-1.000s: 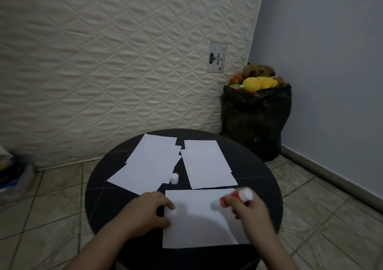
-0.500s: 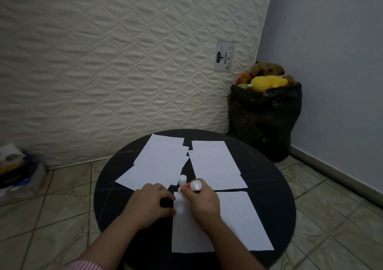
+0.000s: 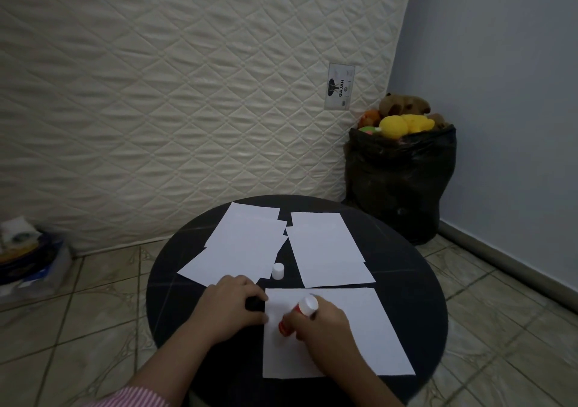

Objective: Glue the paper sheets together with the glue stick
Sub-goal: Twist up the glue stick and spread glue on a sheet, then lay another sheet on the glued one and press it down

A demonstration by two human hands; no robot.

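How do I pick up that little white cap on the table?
Pinch the cap round its sides, coming straight down from above. It stands upright on the table, small and round, in the gap between two paper stacks, so its top is clear.

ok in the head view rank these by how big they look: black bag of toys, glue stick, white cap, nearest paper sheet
1. black bag of toys
2. nearest paper sheet, though it lies closer to the camera, so the gap with the bag is unsure
3. glue stick, partly hidden by the right hand
4. white cap

Dim indoor light, soft shadows, wide-angle edge distortion, slight blur
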